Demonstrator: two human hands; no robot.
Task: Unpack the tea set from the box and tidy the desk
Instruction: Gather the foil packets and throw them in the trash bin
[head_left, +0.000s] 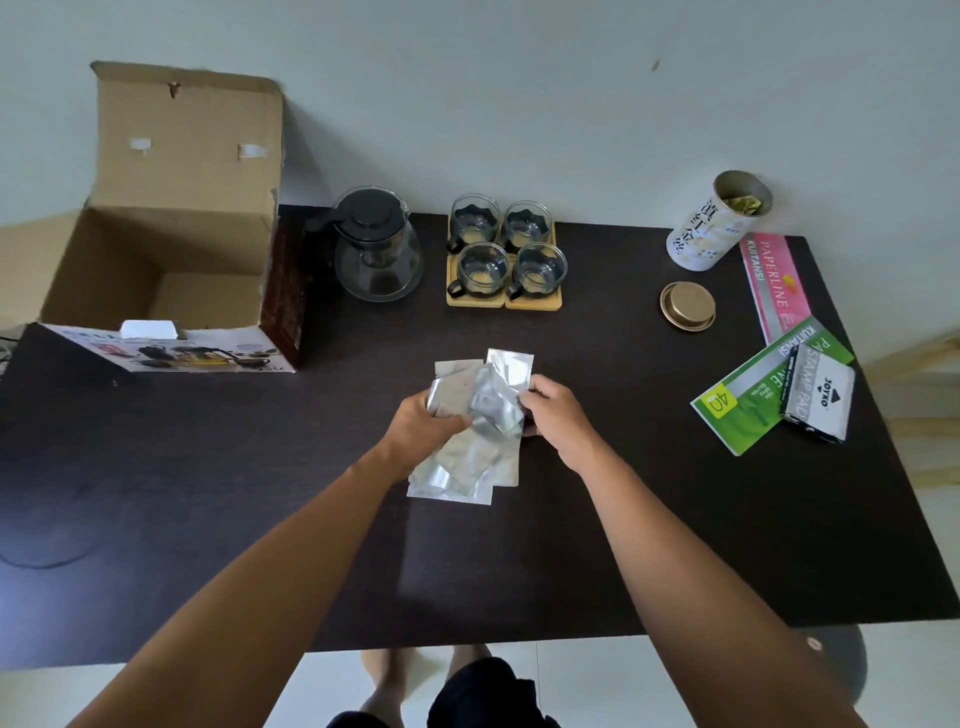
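Note:
An open cardboard box (171, 244) stands at the desk's far left, lid flap up. A glass teapot (376, 249) with a black lid stands to its right. Several glass cups (506, 249) sit on wooden coasters (503, 301) beside it. At mid-desk my left hand (428, 418) is closed on a bunch of silver foil packets (475, 431). My right hand (553, 410) pinches the same bunch from the right. Some packets hang down onto the dark desk (208, 493).
An open white tea canister (719, 223) stands at the far right, its gold lid (687, 305) lying beside it. A pink receipt book (776, 283), a green one (753, 400) and a stamp pad box (821, 397) lie near the right edge. A wall runs behind.

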